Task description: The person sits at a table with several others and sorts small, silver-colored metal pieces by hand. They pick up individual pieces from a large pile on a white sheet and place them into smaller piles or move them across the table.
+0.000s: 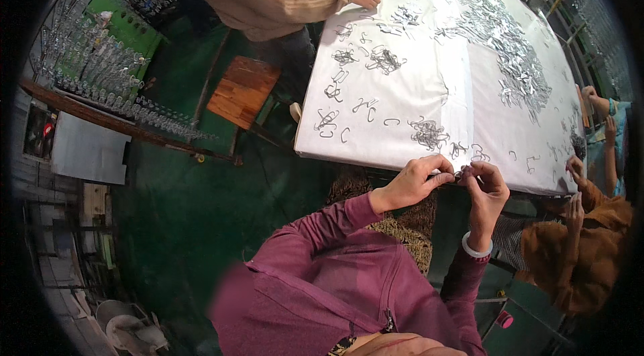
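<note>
The left hand (424, 180) and right hand (487, 191) pinch a small metal piece (458, 174) between them by the white table (376, 147); a loose pinch could drop it. Just beyond the left hand, tangled wire hooks (428, 134) might snag; farther spreads a silvery heap (520, 64).
</note>
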Demonstrator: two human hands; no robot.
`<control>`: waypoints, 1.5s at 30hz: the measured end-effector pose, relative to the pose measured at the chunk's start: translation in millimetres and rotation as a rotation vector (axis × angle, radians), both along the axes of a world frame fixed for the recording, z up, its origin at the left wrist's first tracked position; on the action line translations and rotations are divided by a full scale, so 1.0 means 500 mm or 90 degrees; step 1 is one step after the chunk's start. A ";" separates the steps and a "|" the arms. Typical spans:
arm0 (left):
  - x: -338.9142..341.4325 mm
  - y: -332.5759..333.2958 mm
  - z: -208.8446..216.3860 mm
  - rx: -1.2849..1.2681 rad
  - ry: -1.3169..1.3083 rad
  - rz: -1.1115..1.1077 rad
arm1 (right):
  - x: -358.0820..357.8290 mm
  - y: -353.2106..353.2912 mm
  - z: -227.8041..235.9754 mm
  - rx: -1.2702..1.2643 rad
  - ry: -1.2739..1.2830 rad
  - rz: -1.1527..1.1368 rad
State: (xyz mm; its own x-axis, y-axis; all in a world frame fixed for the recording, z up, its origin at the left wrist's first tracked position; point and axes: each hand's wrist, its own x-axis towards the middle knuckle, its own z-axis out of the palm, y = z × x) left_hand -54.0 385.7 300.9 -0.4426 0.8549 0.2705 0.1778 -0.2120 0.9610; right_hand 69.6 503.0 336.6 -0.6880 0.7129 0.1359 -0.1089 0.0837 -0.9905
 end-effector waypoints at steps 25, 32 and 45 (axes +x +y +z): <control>-0.512 0.105 -0.238 -0.390 0.608 0.419 | -0.002 -0.034 -0.045 -0.111 0.025 -0.058; -0.360 0.085 -0.082 -0.097 -0.004 0.237 | 0.011 -0.051 -0.027 -0.102 0.030 -0.023; -0.003 -0.001 0.049 0.009 0.047 -0.090 | 0.035 -0.078 -0.021 -0.109 0.050 -0.090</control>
